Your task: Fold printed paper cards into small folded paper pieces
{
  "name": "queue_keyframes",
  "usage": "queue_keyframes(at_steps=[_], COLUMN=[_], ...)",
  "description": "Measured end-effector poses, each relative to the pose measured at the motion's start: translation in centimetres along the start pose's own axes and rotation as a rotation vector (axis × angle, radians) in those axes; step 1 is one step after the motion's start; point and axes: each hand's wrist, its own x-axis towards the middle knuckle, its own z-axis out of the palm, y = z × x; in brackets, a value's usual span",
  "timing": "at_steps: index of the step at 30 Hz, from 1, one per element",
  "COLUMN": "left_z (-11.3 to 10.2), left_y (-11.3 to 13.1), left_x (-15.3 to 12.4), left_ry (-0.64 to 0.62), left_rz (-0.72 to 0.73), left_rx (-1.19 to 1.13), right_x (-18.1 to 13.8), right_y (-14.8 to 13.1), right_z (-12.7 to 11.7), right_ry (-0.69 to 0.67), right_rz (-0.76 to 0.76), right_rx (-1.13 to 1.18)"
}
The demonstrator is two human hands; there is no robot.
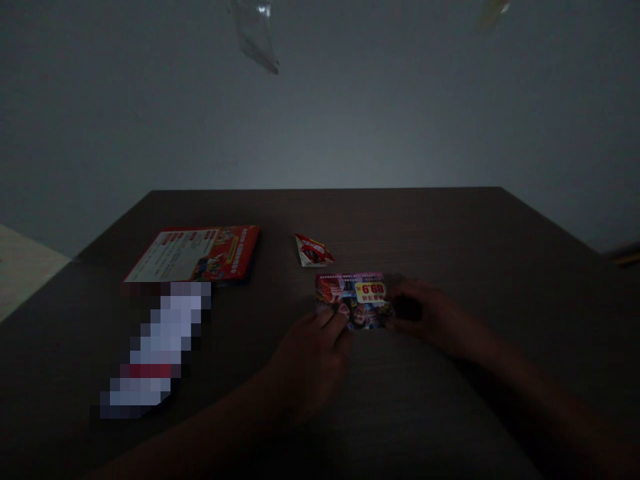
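A small printed leaflet point(350, 290) lies on or just above the table in front of me, its print upside down and "89.9" on a yellow patch. My left hand point(315, 357) has its fingers curled together on the leaflet's lower left edge. At the right edge, my right hand point(425, 310) pinches the leaflet between thumb and fingers. Just beyond it stands a small folded red and white paper point(313, 251), bent into a tent-like shape and touched by neither hand.
A stack of red and white leaflets point(195, 255) rests at the left of the dark wooden table point(400, 227). Nearer to me is a pale, pixelated long object point(163, 347) whose kind is hidden. Behind the table rises a plain wall point(400, 100), with a clear plastic piece point(256, 37) high up.
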Motion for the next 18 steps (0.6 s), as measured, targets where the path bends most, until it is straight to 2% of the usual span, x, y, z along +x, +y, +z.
queue_keyframes(at_steps=[6, 9, 14, 18], left_z=[0.0, 0.1, 0.3, 0.4], left_y=[0.0, 0.0, 0.0, 0.0], left_x=[0.0, 0.0, -0.1, -0.2], left_ry=[-0.016, -0.017, -0.007, 0.056], left_rz=[0.018, 0.015, 0.025, 0.01], left_rx=[0.035, 0.026, 0.005, -0.01], right_x=[-0.1, -0.2, 0.0, 0.4], right_y=[1.0, 1.3, 0.8, 0.3], right_z=[-1.3, -1.9, -2.0, -1.3], right_ry=[-0.121, -0.146, -0.034, 0.031], right_rz=[0.057, 0.032, -0.054, -0.111], right_rx=[0.065, 0.109, 0.14, 0.079])
